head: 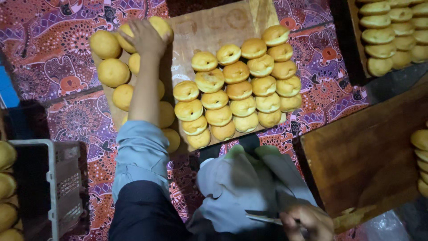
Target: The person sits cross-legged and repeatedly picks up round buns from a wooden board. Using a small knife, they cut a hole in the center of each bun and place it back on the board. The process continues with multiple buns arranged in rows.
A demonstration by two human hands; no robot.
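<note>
**Golden buns lined up on a wooden board, one hand reaching to the far end**

Golden-brown dough fills this downward view from a head-worn camera. Nearest the viewer, at the bottom edge, the right hand [307,221] is curled closed around a thin knife [263,217], its pale blade pointing left. Just above it lies a crumpled grey cloth [243,187] over the person's lap. At lower left stands a grey plastic crate [60,187], with more buns [6,187] beside it at the frame's edge. At right sits a dark wooden tray [365,165].

Further out, a patterned red and purple cloth [53,67] covers the surface. On it rests a light wooden board [214,27]. Ring-shaped buns with dimpled centres [238,89] sit on the board's right half in tight diagonal rows, touching one another. Smooth round buns [113,71] occupy the left half, partly hidden by the left arm in a pale blue rolled sleeve [140,151].

Farthest away, the left hand [145,38] rests palm down with fingers bent over a round bun [158,24] at the board's far left end. Another tray of buns [392,31] shows at top right.
</note>
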